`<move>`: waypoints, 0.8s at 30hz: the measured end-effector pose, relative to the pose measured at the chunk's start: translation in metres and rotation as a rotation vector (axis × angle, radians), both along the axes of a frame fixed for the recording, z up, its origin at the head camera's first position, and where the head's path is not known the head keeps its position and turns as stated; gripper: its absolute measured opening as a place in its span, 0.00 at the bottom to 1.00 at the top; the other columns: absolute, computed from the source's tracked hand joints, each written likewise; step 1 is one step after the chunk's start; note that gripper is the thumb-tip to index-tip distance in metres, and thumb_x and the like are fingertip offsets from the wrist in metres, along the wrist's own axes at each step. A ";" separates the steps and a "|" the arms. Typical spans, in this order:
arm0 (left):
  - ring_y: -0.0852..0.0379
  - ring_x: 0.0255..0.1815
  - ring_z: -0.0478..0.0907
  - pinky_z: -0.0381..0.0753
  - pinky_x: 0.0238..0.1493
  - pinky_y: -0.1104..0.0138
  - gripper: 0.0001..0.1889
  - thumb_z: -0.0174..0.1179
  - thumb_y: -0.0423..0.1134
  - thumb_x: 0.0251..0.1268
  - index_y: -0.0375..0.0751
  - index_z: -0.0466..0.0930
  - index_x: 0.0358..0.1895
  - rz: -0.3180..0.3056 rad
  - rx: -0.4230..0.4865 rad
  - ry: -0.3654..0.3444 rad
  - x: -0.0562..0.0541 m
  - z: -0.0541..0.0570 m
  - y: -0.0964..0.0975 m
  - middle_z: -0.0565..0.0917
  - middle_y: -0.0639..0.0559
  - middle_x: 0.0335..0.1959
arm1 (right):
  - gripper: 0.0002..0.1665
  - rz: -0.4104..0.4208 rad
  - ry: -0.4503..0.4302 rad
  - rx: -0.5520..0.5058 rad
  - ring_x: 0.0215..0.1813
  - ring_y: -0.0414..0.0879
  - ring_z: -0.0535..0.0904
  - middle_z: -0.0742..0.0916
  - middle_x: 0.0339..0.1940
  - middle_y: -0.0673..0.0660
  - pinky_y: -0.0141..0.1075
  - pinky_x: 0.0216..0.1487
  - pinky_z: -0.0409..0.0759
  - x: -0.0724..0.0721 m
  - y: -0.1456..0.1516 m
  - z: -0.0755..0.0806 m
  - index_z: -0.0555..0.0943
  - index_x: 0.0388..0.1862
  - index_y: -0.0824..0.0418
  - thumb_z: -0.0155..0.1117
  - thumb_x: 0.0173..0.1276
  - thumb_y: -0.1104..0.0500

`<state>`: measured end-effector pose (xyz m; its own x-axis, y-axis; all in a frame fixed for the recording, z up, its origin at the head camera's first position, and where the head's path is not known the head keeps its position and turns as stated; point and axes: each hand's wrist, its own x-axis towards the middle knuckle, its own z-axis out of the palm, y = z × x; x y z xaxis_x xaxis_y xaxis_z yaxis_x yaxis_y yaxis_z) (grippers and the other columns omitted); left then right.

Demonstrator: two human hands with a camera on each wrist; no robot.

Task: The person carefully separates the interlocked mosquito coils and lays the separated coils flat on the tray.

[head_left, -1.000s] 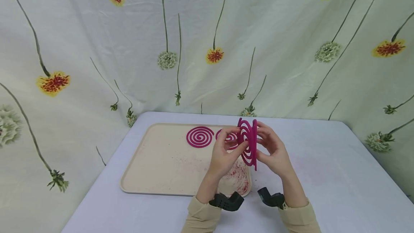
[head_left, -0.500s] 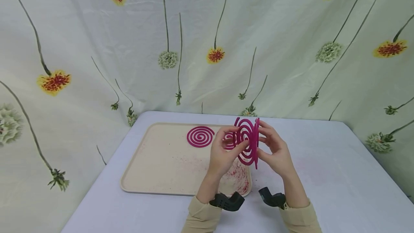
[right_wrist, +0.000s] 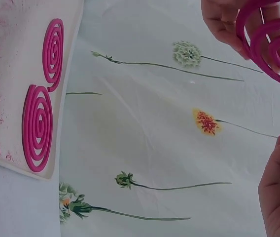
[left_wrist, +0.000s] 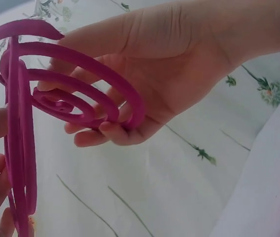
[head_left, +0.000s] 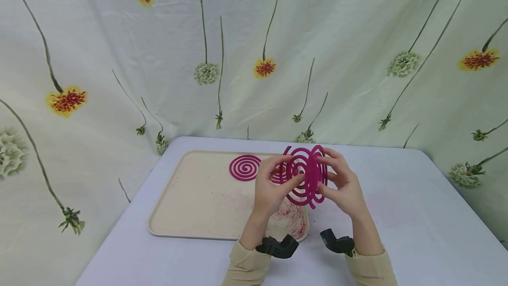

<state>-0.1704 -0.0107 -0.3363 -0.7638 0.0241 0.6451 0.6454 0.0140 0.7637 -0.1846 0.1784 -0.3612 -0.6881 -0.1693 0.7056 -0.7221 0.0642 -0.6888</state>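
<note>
Two magenta mosquito coils are held up on edge over the tray's right end, close against each other. My left hand [head_left: 271, 189] pinches one coil [left_wrist: 137, 106] between thumb and fingers, and its spiral opens toward the camera in the head view. The other coil [left_wrist: 16, 143] is seen nearly edge-on in the left wrist view, in the fingers of my right hand [head_left: 344, 186]. In the head view the two spirals overlap, crossing near the middle. The right wrist view shows both hands only at its right side, cut off.
A beige tray [head_left: 186, 233] lies on the white-covered table [head_left: 405, 215]. Near its far edge lie a flat coil [head_left: 244, 168] and a second coil [right_wrist: 40, 123], partly behind my left hand in the head view. Reddish crumbs [head_left: 297, 220] dot the tray's right end. Behind hangs a flowered cloth [head_left: 349, 78].
The right hand's coil has turned from edge-on to show more of its spiral. My hands have drawn slightly apart, and the coils are spread at a wider angle.
</note>
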 end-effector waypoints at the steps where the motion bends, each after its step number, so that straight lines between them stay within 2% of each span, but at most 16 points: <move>1: 0.43 0.51 0.71 0.77 0.50 0.48 0.21 0.68 0.26 0.48 0.26 0.76 0.48 0.009 0.001 0.005 -0.001 -0.001 -0.001 0.76 0.35 0.47 | 0.36 -0.024 -0.016 0.003 0.60 0.47 0.69 0.69 0.65 0.56 0.32 0.50 0.78 0.000 0.001 0.001 0.73 0.58 0.68 0.63 0.45 0.81; 4: 0.43 0.52 0.73 0.76 0.53 0.51 0.21 0.68 0.25 0.49 0.26 0.76 0.49 0.012 0.034 0.003 -0.010 -0.009 -0.002 0.77 0.36 0.48 | 0.35 -0.090 -0.102 0.004 0.58 0.45 0.72 0.71 0.63 0.55 0.32 0.47 0.80 0.002 0.002 0.003 0.71 0.58 0.69 0.65 0.47 0.79; 8: 0.47 0.52 0.74 0.76 0.55 0.56 0.21 0.68 0.27 0.50 0.31 0.78 0.50 0.013 0.079 -0.029 -0.024 -0.024 -0.005 0.79 0.41 0.48 | 0.33 -0.152 -0.231 0.024 0.51 0.42 0.77 0.74 0.58 0.57 0.35 0.40 0.82 0.003 0.004 0.004 0.71 0.59 0.66 0.68 0.52 0.73; 11: 0.47 0.52 0.74 0.78 0.52 0.58 0.21 0.68 0.28 0.51 0.34 0.78 0.51 0.006 0.135 -0.063 -0.030 -0.029 -0.008 0.77 0.43 0.49 | 0.31 -0.218 -0.289 0.041 0.46 0.41 0.79 0.75 0.56 0.61 0.35 0.38 0.83 0.003 0.005 0.003 0.72 0.58 0.65 0.69 0.54 0.71; 13: 0.45 0.53 0.74 0.79 0.50 0.59 0.22 0.67 0.26 0.52 0.33 0.75 0.53 -0.043 0.218 -0.103 -0.032 -0.029 -0.011 0.75 0.42 0.51 | 0.31 -0.275 -0.320 0.030 0.46 0.41 0.78 0.75 0.56 0.62 0.33 0.38 0.82 0.002 0.006 0.003 0.72 0.58 0.66 0.69 0.54 0.71; 15: 0.43 0.53 0.75 0.80 0.48 0.59 0.24 0.63 0.22 0.53 0.31 0.72 0.56 -0.128 0.332 -0.149 -0.034 -0.029 -0.012 0.73 0.40 0.53 | 0.30 -0.329 -0.347 0.006 0.48 0.43 0.77 0.75 0.56 0.61 0.31 0.39 0.81 0.001 0.007 0.003 0.72 0.58 0.65 0.68 0.55 0.71; 18: 0.43 0.54 0.76 0.79 0.49 0.60 0.24 0.58 0.20 0.57 0.28 0.68 0.59 -0.239 0.457 -0.221 -0.035 -0.029 -0.014 0.74 0.38 0.56 | 0.29 -0.359 -0.373 -0.029 0.50 0.46 0.77 0.75 0.57 0.61 0.30 0.39 0.81 -0.001 0.005 0.002 0.72 0.58 0.65 0.68 0.56 0.70; 21: 0.45 0.56 0.76 0.77 0.51 0.60 0.23 0.56 0.22 0.61 0.28 0.67 0.61 -0.309 0.443 -0.260 -0.036 -0.029 -0.018 0.74 0.36 0.58 | 0.26 -0.347 -0.363 -0.011 0.49 0.43 0.78 0.75 0.57 0.62 0.30 0.40 0.81 -0.001 0.004 0.002 0.72 0.59 0.65 0.66 0.61 0.66; 24: 0.44 0.56 0.75 0.78 0.51 0.61 0.24 0.54 0.25 0.64 0.32 0.65 0.64 -0.376 0.310 -0.289 -0.038 -0.031 -0.026 0.73 0.38 0.60 | 0.23 -0.307 -0.339 0.038 0.47 0.39 0.78 0.75 0.57 0.62 0.30 0.41 0.81 -0.001 0.009 0.001 0.72 0.59 0.65 0.62 0.65 0.63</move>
<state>-0.2080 -0.0369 -0.3673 -0.8859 0.1712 0.4312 0.3268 -0.4294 0.8419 -0.1860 0.1871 -0.3601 -0.9016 0.0567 0.4289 -0.3998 0.2696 -0.8761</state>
